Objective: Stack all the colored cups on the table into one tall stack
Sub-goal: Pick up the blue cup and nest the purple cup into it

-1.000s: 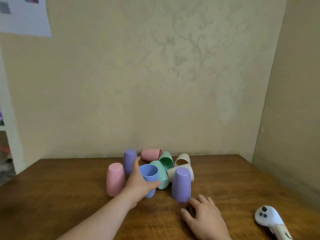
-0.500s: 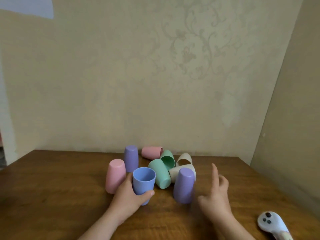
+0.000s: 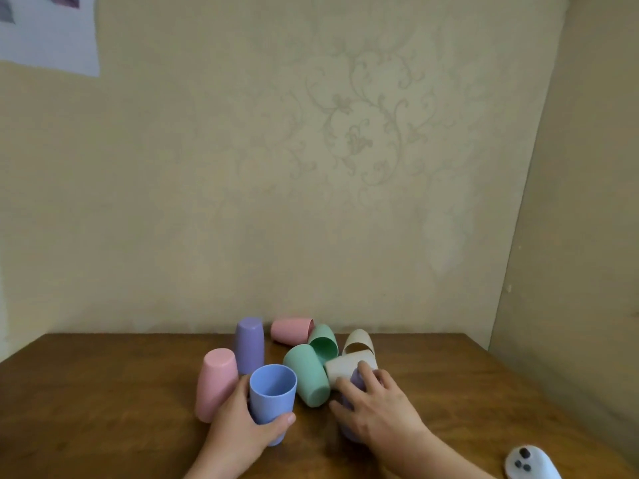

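My left hand [image 3: 242, 431] grips an upright blue cup [image 3: 272, 395], mouth up, on the wooden table [image 3: 103, 409]. My right hand [image 3: 375, 407] wraps over an upside-down purple cup [image 3: 356, 380], hiding most of it. Left of the blue cup stands an upside-down pink cup [image 3: 216, 383], and behind it an upside-down purple cup [image 3: 249, 345]. A green cup [image 3: 306, 373] lies on its side between my hands. Behind it lie another green cup [image 3: 323, 342], a pink cup [image 3: 292, 330] and two beige cups [image 3: 358, 342] [image 3: 340, 369].
A white controller [image 3: 529, 463] with dark buttons lies at the table's front right corner. Walls close the table off at the back and on the right. A paper sheet [image 3: 48, 32] hangs on the wall at upper left.
My right hand rose off the table, then came down over the near purple cup. My left hand drew the blue cup slightly nearer. The camera shifted.
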Available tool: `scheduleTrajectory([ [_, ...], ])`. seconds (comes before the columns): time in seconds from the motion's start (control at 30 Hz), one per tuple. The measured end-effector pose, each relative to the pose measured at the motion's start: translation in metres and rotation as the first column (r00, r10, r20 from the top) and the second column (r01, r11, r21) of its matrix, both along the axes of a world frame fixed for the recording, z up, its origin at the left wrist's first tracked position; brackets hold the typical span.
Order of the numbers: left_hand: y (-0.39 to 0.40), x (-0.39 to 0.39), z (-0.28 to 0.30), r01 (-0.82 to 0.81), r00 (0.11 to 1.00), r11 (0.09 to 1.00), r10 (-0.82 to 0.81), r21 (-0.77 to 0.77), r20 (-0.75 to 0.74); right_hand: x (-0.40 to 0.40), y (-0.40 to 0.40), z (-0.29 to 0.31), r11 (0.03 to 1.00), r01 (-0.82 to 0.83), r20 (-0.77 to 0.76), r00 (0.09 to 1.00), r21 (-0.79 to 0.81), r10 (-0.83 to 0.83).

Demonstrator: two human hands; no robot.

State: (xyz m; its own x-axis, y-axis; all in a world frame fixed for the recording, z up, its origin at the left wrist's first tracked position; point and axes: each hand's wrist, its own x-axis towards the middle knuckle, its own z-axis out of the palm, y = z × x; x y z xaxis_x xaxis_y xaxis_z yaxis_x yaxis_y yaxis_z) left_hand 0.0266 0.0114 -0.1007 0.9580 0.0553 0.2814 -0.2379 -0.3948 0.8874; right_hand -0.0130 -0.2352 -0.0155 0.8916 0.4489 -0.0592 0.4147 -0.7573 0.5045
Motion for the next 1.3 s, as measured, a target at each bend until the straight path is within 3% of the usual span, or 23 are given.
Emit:
scheduleTrajectory([
  [0.1, -0.001, -0.001, -0.001, 0.004, 1.000, 1.000, -0.004, -0.007, -0.005, -0.006, -0.001, 0.012, 0.993, 0.106, 0.045, 0.993, 0.055, -0.108],
  [0.2, 0.001, -0.004, -0.005, -0.003, 0.999, 1.000, 0.004, -0.029, 0.038, -0.005, -0.004, 0.013, 0.884, 0.190, 0.018, 0.976, 0.426, -0.219],
  [0.23, 0.001, -0.006, -0.004, -0.013, 0.998, 0.999, 0.015, -0.039, 0.065, -0.002, -0.004, 0.009, 0.784, 0.236, -0.037, 0.964, 0.575, -0.263],
  [0.3, 0.001, -0.008, -0.004, -0.028, 0.993, 0.998, 0.033, -0.050, 0.111, 0.002, -0.001, -0.007, 0.463, 0.328, -0.232, 0.939, 0.823, -0.253],
  [0.37, 0.000, -0.009, -0.003, -0.030, 0.991, 0.998, 0.037, -0.059, 0.128, 0.004, -0.001, -0.026, 0.086, 0.372, -0.358, 0.923, 0.924, -0.142],
  [0.4, 0.001, -0.008, -0.004, -0.024, 0.991, 0.998, 0.032, -0.057, 0.133, 0.002, 0.000, -0.033, -0.046, 0.390, -0.393, 0.915, 0.920, -0.092],
  [0.47, 0.002, -0.005, -0.007, -0.020, 0.991, 0.999, 0.026, -0.046, 0.129, 0.000, 0.003, -0.041, -0.194, 0.407, -0.424, 0.904, 0.893, -0.054],
  [0.53, 0.003, -0.004, -0.007, -0.022, 0.993, 0.998, 0.029, -0.062, 0.119, -0.001, 0.006, -0.048, -0.265, 0.390, -0.421, 0.905, 0.882, -0.068],
  [0.7, 0.003, -0.007, -0.004, -0.009, 0.996, 0.999, 0.012, -0.033, 0.089, 0.001, 0.025, -0.023, -0.177, 0.273, -0.296, 0.948, 0.946, -0.120],
  [0.9, 0.004, -0.009, -0.001, 0.019, 0.999, 0.999, -0.018, -0.035, 0.031, 0.015, 0.065, 0.044, -0.291, 0.095, -0.114, 0.992, 0.952, -0.048],
  [0.97, 0.004, -0.010, 0.002, 0.041, 0.999, 0.998, -0.040, -0.047, 0.008, 0.019, 0.081, 0.049, -0.232, 0.090, -0.095, 0.995, 0.969, -0.011],
  [1.1, 0.004, -0.011, 0.002, 0.035, 0.999, 0.997, -0.036, -0.070, -0.017, 0.024, 0.100, 0.029, 0.043, 0.124, -0.126, 0.992, 0.991, 0.023],
  [1.17, 0.005, -0.011, 0.001, 0.037, 0.999, 0.995, -0.039, -0.094, -0.020, 0.026, 0.100, 0.007, 0.116, 0.117, -0.119, 0.993, 0.986, 0.015],
  [1.3, 0.005, -0.009, 0.000, 0.029, 1.000, 0.996, -0.029, -0.079, 0.001, 0.023, 0.099, -0.026, -0.054, 0.177, -0.171, 0.981, 0.983, 0.097],
])
